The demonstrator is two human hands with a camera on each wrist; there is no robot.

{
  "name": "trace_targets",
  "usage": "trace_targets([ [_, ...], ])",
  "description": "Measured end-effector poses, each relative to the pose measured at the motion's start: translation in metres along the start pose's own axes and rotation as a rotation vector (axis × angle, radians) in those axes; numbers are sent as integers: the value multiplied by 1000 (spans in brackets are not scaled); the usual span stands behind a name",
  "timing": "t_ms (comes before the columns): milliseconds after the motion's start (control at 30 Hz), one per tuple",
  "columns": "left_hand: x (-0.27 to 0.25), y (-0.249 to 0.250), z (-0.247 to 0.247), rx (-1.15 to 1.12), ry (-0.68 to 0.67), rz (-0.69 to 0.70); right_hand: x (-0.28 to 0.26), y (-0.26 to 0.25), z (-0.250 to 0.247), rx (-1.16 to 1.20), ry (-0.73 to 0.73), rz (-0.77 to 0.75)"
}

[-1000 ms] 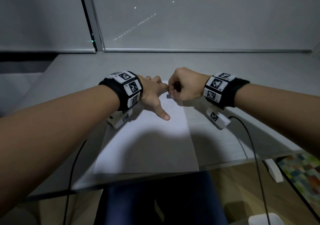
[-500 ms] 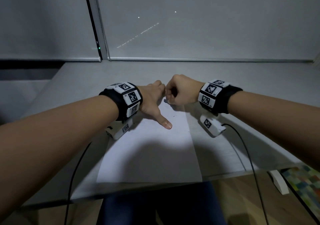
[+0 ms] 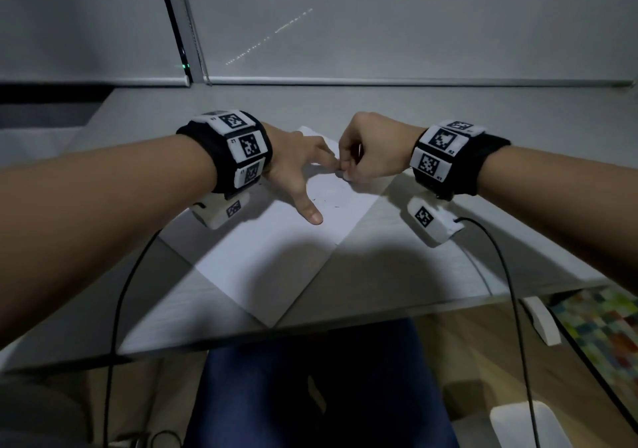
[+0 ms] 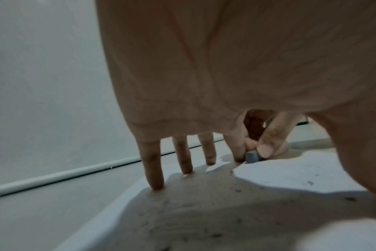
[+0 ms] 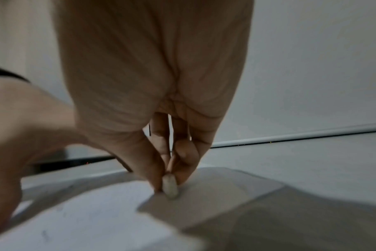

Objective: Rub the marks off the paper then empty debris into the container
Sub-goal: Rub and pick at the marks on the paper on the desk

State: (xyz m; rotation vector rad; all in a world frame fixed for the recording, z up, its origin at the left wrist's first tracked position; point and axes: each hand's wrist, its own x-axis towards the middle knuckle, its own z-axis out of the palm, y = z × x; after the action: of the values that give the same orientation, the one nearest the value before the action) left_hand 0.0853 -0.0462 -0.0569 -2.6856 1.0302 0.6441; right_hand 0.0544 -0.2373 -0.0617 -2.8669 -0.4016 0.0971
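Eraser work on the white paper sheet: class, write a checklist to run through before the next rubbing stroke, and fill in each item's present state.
1. Left hand presses the white paper sheet flat with spread fingers: ok.
2. Right hand pinches the small grey eraser: ok.
3. Eraser touches the paper: ok.
4. Marks all gone: not ok, faint pencil strokes remain.
5. Dark eraser crumbs kept on the sheet for tipping out: ok.
6. Container within reach: cannot tell, none identifiable.

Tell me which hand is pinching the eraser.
The right hand pinches the eraser; the left hand only presses spread fingers on the paper.
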Motion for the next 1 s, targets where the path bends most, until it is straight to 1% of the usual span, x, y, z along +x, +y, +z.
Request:
trace_targets([
  [100,3,4,-1,27,-10,-35,-6,-3,9,14,12,-34],
  [200,4,7,-1,68,-4,-60,-12,-14,9,42,-69,-122],
  [267,6,5,1,64,-10,-62,-14,-17,7,47,-97,-152],
  [467,5,3,-1,60,-72,-28,-5,-2,3,13,5,-86],
  [600,8,0,3,32,-48,-25,-16,-17,14,60,-44,-151],
  [667,11,-3,5,3,-33,-28,-17,-21,16,71,-41,-173],
  [767,13,-6,8,-20,-11,-13,-10,-12,13,56,43,-104],
  [833,12,-6,8,-51,-8,-10,-8,-9,14,56,66,-82],
  [900,11,-6,9,-76,-8,-7,-13,-17,17,67,47,-116],
  [1000,10,-6,10,-104,-31,-14,-21,-31,21,92,-8,-220],
])
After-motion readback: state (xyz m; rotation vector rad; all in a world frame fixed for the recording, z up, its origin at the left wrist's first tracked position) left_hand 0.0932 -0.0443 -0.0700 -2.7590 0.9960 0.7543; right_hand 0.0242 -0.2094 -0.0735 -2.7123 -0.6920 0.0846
